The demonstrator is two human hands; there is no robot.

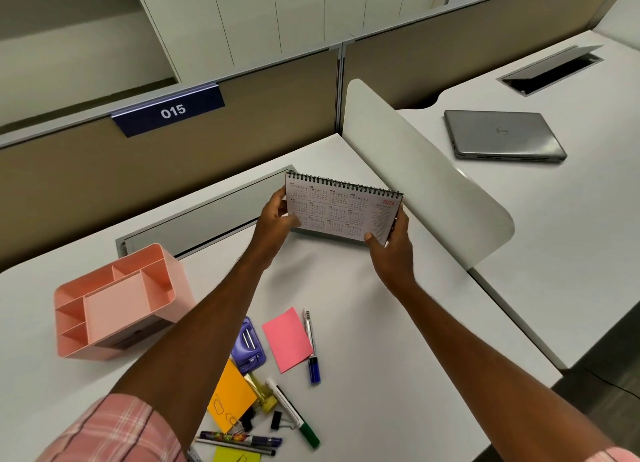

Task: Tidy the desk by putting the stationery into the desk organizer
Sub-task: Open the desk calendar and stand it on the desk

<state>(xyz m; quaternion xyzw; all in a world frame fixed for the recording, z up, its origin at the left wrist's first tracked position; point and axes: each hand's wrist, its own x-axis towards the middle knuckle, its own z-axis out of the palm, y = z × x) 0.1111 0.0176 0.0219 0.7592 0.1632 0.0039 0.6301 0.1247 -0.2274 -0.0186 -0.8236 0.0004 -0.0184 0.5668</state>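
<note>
Fingers (294, 221) of both hands pinch the calendar's (343, 208) side edges, holding it upright above the surface (398, 340), likely to stand it aside. The organizer (114, 302) waits empty at left, pens (310, 344) and notes (287, 338) strewn nearer.

Partition sign (168, 111) reads "015"; spiral calendar (343, 209) shows red "2026"; laptop (502, 134) logo unreadable.
</note>
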